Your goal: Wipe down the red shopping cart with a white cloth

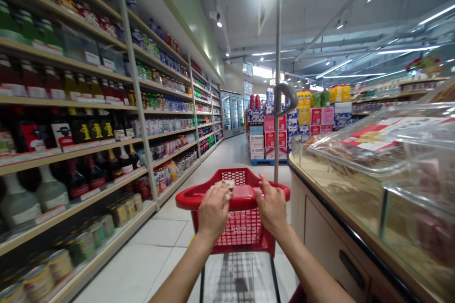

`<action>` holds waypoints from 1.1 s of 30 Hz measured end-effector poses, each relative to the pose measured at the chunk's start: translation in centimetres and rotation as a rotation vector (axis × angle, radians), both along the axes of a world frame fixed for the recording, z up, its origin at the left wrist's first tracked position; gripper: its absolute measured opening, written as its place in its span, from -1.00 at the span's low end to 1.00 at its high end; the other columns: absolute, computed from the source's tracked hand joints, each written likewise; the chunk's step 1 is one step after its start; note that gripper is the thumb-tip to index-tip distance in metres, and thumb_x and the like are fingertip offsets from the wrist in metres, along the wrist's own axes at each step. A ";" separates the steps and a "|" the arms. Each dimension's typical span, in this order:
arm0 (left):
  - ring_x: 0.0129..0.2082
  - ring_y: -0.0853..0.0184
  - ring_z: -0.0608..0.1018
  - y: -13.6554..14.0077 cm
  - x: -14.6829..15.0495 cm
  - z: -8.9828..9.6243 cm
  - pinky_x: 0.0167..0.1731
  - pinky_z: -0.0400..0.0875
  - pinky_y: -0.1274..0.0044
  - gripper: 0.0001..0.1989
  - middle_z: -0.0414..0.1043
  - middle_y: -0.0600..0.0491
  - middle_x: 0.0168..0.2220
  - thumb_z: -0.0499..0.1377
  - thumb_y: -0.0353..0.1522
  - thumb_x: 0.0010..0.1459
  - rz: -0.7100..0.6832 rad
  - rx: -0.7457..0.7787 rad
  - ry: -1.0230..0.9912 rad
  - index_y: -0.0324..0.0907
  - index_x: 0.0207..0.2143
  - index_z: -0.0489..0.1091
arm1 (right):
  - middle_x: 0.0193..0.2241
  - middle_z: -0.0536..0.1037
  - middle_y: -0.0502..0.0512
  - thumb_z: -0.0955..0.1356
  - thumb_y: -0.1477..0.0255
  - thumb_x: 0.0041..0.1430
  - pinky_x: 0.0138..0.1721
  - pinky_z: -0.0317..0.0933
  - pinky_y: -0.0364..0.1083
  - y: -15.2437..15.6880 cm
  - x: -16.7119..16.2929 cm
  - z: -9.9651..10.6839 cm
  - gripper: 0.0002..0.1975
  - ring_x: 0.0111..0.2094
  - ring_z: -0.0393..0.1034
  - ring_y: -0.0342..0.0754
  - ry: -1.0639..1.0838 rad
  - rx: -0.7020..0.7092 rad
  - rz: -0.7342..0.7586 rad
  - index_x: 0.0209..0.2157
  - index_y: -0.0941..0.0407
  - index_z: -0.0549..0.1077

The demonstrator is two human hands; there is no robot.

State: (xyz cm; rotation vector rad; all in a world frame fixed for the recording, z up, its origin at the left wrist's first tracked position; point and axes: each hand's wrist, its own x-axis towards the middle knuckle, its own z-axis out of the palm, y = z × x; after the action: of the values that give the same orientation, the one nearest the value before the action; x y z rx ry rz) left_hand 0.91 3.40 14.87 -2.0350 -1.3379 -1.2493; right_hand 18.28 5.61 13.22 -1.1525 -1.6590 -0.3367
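A red shopping cart [236, 202] stands straight in front of me, with its plastic basket and handle bar facing me. My left hand [213, 208] rests over the left part of the handle, fingers curled. A small crumpled whitish-brown item [227, 183] shows at its fingertips; its kind is unclear. My right hand [272, 204] is at the right end of the handle, its fingers raised and apart and its thumb side near the bar. Something pink [237, 227] lies inside the basket, seen through the mesh.
Shelves of bottles and cans [95, 144] run along the left. A display counter [320, 203] with clear plastic packages [384, 139] stands close on the right. A grey pole [277, 71] rises beyond the cart. Stacked boxes [275, 137] and glass-door fridges [231, 109] are farther ahead.
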 end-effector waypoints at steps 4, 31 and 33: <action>-0.04 0.29 0.35 0.0 4.3 0.4 -0.02 0.28 0.35 -0.74 0.37 0.00 -0.11 -0.03 -0.48 0.05 -0.169 0.022 0.122 -0.14 -0.24 0.36 | -0.31 0.49 0.15 0.05 0.26 0.21 -0.21 0.03 -0.04 0.1 0.5 -0.4 -0.52 -0.30 0.33 -0.04 -0.073 0.030 -0.007 0.10 0.20 0.11; -0.03 0.27 0.34 0.1 -1.3 -1.2 -0.01 0.25 0.29 -0.79 0.36 -0.03 -0.10 -0.02 -0.42 0.10 -0.045 0.120 0.078 -0.17 -0.22 0.34 | -0.29 0.49 0.10 0.09 0.34 0.20 -0.16 -0.06 -0.02 -0.6 0.2 -0.5 -0.59 -0.29 0.28 -0.05 -0.045 0.008 0.014 0.04 0.16 0.21; -0.01 0.27 0.32 0.0 0.4 -1.0 0.01 0.23 0.31 -0.79 0.34 -0.03 -0.08 -0.01 -0.44 0.09 -0.121 0.162 0.156 -0.16 -0.23 0.35 | -0.28 0.49 0.11 0.09 0.35 0.20 -0.15 -0.06 -0.02 -0.6 0.5 -0.6 -0.60 -0.28 0.28 -0.04 -0.083 0.015 0.032 0.05 0.16 0.20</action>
State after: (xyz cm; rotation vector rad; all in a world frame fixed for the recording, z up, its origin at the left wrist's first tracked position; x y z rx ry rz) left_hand 1.34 3.36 13.88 -2.0770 -1.0225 -1.1801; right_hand 18.78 5.05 12.64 -1.1128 -1.7425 -0.3801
